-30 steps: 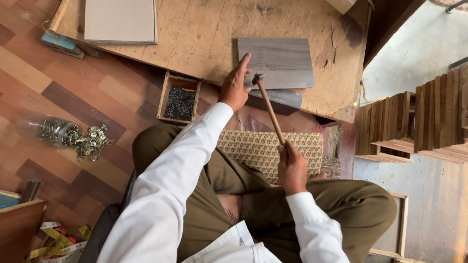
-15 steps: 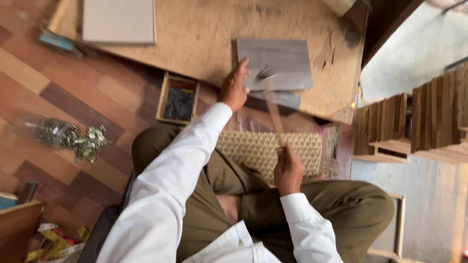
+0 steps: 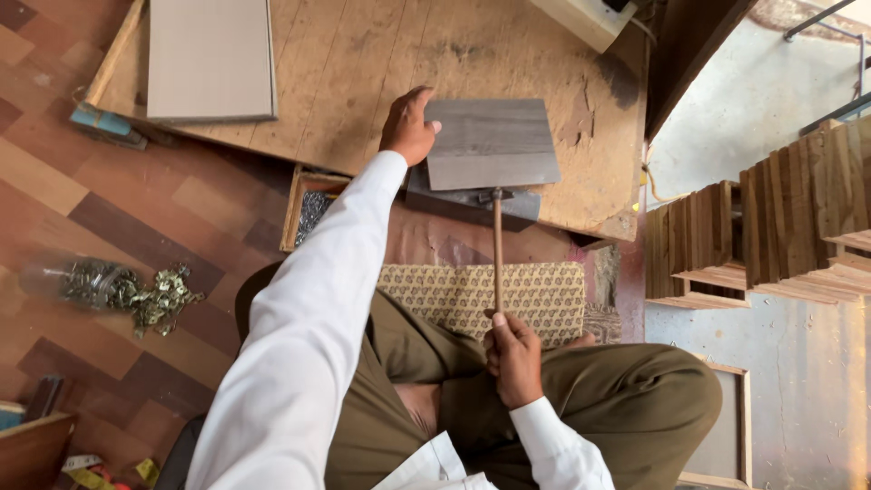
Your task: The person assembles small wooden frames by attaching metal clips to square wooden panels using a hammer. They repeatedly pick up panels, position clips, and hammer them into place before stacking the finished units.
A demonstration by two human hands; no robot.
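Grey panel [image 3: 490,141] pinned flat by left hand [image 3: 408,127], right hand [image 3: 513,354] fisted on hammer [image 3: 497,245], head half-hidden at panel edge.

A panel [image 3: 491,142] is lying on the board [image 3: 363,63]; the tray [image 3: 307,210] is sitting left of the panel, the cushion [image 3: 535,295] nearer the person than it.

The left hand [image 3: 408,127] stretched forward on a straight arm, fingers curled and pressed down; the right hand [image 3: 513,358] stayed low near the lap, fist clenched.
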